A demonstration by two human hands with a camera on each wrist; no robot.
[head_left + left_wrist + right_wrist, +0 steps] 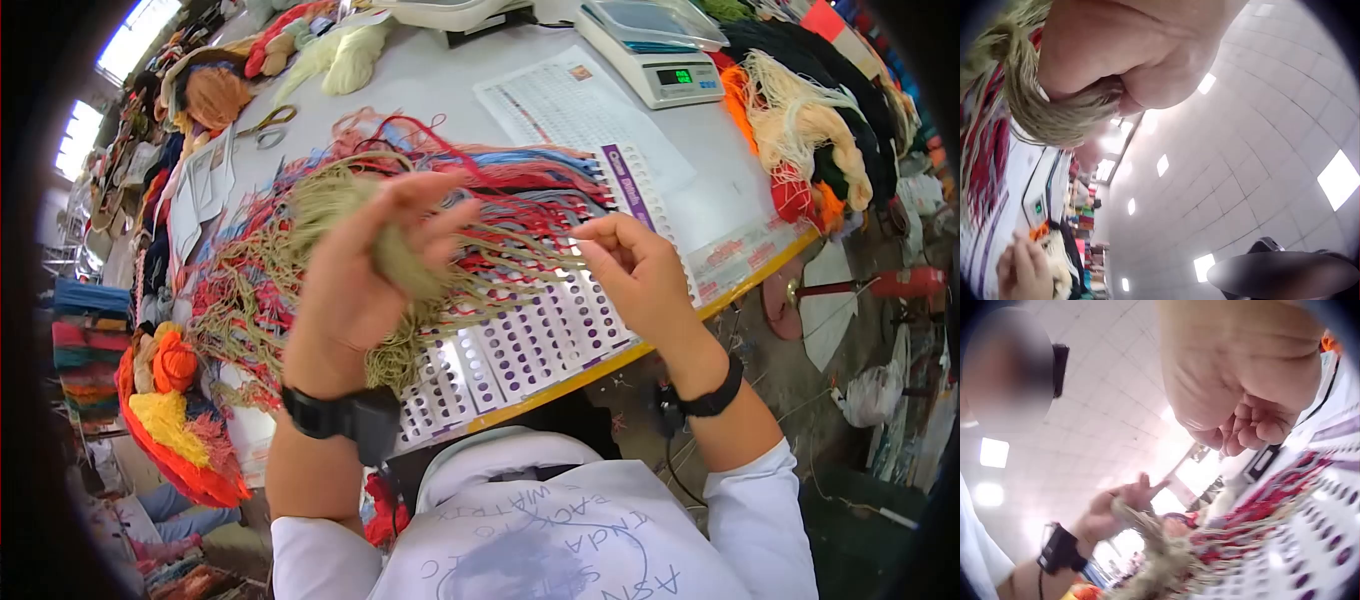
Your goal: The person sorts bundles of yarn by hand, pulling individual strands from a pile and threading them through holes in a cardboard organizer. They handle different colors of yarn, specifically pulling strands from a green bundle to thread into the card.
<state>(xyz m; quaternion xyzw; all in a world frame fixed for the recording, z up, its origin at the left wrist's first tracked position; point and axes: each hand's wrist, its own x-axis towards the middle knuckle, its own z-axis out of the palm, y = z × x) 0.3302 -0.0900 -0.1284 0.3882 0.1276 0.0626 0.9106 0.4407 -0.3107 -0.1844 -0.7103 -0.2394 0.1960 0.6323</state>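
A hank of olive-green yarn [405, 265] passes through my left hand [350, 270], gripped between thumb and fingers above the table. Its loose strands trail down over a heap of red, blue and grey yarn strands [490, 190]. My right hand [645, 280] is near the right ends of those strands, its fingers curled and thumb close to the index fingertip. In the right wrist view the fingertips [1250, 434] bunch together; I cannot tell if a strand is between them. Beneath lies a white yarn card [500, 370] with rows of purple-looking holes and a purple printed strip [626, 188].
Printed sheets [560, 105] lie behind the yarn, near a digital scale [665, 80] with a green display. Scissors [268, 122] rest at the far left. Cream and orange yarn hanks [805, 135] fill the right side; orange and yellow ones [180, 420] hang at the left. A yellow edge [765, 265] borders the table.
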